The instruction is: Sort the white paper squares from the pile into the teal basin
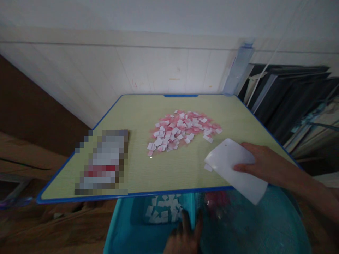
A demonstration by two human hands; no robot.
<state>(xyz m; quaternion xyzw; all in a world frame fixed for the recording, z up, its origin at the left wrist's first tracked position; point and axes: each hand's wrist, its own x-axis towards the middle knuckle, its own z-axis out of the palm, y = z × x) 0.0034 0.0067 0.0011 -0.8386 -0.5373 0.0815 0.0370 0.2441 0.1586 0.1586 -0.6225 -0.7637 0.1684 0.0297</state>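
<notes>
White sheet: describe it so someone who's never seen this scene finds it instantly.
Find the pale table with the blue edge. Toward its near right side, the right hand grips a white sheet that slants across the near edge. It is one large, smooth, slightly curved piece, unlike the small paper scraps heaped farther back.

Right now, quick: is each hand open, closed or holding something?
Left hand: fingers extended by the teal tub; whether its grip holds anything can't be told.
Right hand: closed on a glossy white sheet.
</notes>
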